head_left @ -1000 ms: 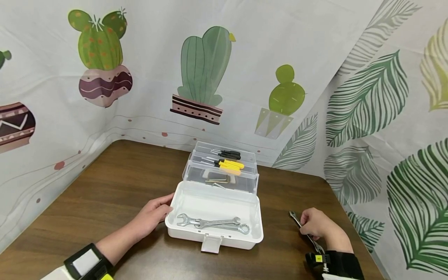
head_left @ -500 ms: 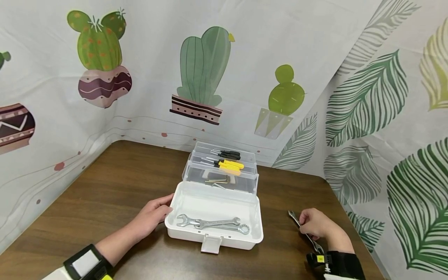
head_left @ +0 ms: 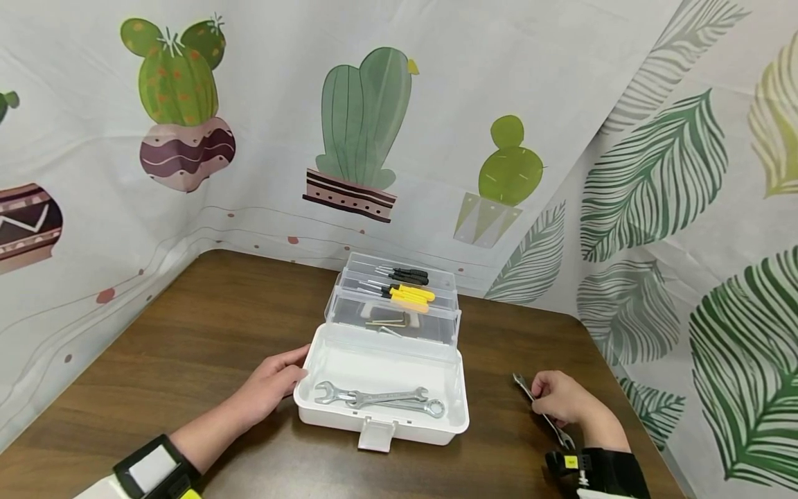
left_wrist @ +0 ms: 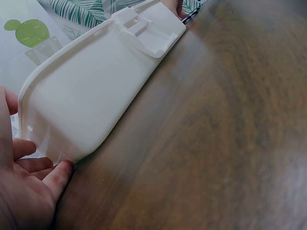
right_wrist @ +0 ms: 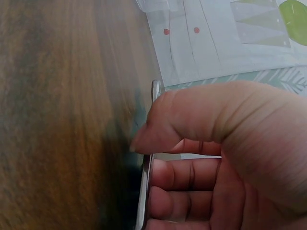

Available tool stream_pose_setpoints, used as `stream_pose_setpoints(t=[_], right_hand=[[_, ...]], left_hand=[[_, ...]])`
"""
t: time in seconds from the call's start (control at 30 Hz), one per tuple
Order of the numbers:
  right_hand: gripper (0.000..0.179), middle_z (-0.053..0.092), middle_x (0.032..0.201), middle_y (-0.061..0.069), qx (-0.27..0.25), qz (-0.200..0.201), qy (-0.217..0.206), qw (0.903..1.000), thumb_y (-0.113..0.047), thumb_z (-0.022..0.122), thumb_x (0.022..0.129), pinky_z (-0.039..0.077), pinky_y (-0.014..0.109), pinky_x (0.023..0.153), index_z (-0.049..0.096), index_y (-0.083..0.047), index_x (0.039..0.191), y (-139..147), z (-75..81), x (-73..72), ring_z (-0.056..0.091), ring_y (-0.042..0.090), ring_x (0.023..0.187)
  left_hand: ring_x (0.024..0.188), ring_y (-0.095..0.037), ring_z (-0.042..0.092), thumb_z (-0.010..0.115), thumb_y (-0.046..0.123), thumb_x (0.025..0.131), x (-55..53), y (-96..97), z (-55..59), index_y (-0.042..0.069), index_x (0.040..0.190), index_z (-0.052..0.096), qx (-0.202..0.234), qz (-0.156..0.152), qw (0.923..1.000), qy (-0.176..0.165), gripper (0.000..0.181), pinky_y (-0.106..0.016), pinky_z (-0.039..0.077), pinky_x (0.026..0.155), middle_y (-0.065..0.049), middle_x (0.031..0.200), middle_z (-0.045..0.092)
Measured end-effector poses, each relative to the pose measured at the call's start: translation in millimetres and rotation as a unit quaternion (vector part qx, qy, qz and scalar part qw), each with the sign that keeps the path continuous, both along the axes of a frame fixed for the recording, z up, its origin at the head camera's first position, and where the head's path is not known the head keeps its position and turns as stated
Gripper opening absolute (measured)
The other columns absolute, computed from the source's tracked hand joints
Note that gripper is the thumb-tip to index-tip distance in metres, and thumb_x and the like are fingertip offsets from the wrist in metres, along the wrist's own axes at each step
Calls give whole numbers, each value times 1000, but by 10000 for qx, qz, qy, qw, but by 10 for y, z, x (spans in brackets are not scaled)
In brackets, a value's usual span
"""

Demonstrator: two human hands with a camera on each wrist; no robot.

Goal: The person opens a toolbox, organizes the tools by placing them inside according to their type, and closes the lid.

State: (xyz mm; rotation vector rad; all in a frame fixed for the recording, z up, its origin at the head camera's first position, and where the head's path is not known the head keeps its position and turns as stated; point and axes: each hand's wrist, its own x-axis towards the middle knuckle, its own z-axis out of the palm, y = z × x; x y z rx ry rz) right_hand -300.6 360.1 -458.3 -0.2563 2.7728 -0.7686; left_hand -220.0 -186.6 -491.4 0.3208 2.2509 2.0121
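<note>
A white toolbox [head_left: 386, 431] stands with its clear lid folded back on the table. My left hand [head_left: 274, 384] holds the box's left end, thumb at the rim and fingers against the outer wall. In the left wrist view, the fingertips [left_wrist: 60, 175] meet the lower corner of that end. Several silver wrenches [head_left: 389, 396] lie inside the box's front. To the right of the box, my right hand [head_left: 570, 402] pinches another silver wrench [head_left: 524, 388] between thumb and fingers, close over the table. The right wrist view sees this wrench [right_wrist: 144, 196] edge-on; the palm hides part of it.
Clear trays [head_left: 349, 294] behind the box hold black screwdrivers [head_left: 410, 274], yellow-handled screwdrivers [head_left: 411, 294] and hex keys [head_left: 389, 321]. A latch [head_left: 377, 435] hangs at the box's front. A printed cloth [head_left: 268, 138] hangs behind the brown table [head_left: 168, 333].
The wrench in my right hand has shifted very slightly at its far tip. My left hand and the toolbox stay where they were.
</note>
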Motion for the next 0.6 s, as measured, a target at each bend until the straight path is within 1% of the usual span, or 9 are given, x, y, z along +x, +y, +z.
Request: stream_pose_setpoints(t=[0.13, 0.27, 0.43, 0.6], right_hand=[[16, 56, 67, 0, -94, 102, 22, 9999, -5, 71, 78, 50, 33, 43, 58, -6, 88, 11, -13, -20, 53, 16, 53], [17, 56, 68, 1, -243, 253, 46, 9994, -4, 70, 80, 50, 33, 45, 57, -4, 91, 10, 7, -24, 54, 18, 53], [18, 56, 68, 1, -420, 373, 64, 9984, -3, 69, 80, 51, 33, 46, 56, -3, 93, -7, 38, -22, 54, 18, 53], [19, 56, 67, 1, -566, 445, 64, 9974, -2, 68, 81, 51, 32, 45, 55, -2, 95, -27, 73, -19, 53, 15, 51]], left_hand=[[127, -30, 59, 46, 11, 102, 3, 0, 2, -10, 157, 28, 12, 17, 10000, -11, 62, -25, 53, 97, -33, 158, 39], [126, -28, 60, 46, 11, 102, 3, -2, 2, -10, 157, 28, 37, -6, 10000, -4, 62, -25, 53, 96, -33, 158, 39], [127, -28, 59, 46, 11, 102, -2, -7, -3, -10, 158, 28, 19, -24, 10000, 4, 62, -24, 53, 96, -33, 158, 39], [128, -29, 58, 47, 11, 102, -8, -10, -11, -9, 158, 28, -21, -7, 10000, -22, 62, -24, 53, 96, -32, 159, 39]])
